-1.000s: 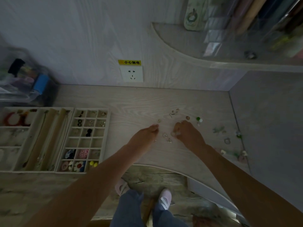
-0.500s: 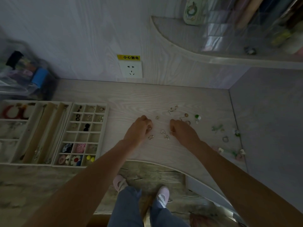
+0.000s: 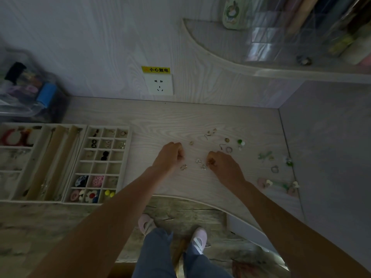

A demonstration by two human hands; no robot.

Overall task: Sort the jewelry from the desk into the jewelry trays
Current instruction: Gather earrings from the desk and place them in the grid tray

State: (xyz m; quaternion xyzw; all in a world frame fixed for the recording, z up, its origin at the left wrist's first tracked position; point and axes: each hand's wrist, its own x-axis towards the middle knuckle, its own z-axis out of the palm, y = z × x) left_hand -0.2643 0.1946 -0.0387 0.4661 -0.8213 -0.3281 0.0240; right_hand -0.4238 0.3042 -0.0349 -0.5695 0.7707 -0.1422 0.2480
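Observation:
Small loose jewelry lies scattered on the pale wood desk (image 3: 200,119): a ring (image 3: 183,167), two heart-shaped pieces (image 3: 198,160), ear hooks (image 3: 206,136), a ring (image 3: 228,149), green pieces (image 3: 265,155) and pink pieces (image 3: 263,182). My left hand (image 3: 169,155) rests on the desk with fingers curled tight around something small, mostly hidden. My right hand (image 3: 224,165) pinches a tiny ring at its fingertips, beside the heart pieces. The grid jewelry tray (image 3: 130,149) holds earrings and flower pieces. A second tray (image 3: 40,125) with long compartments lies left of it.
A clear plastic box (image 3: 26,91) of odds and ends stands at the back left. A wall outlet (image 3: 158,84) is behind the desk. A shelf (image 3: 261,65) overhangs the back right. A grey side panel (image 3: 325,147) bounds the right. The desk's front edge (image 3: 190,199) curves inward.
My left hand went from flat to curled and shifted left, closing over a small piece. My right hand stayed by the heart pieces and closed its fingertips on a tiny ring.

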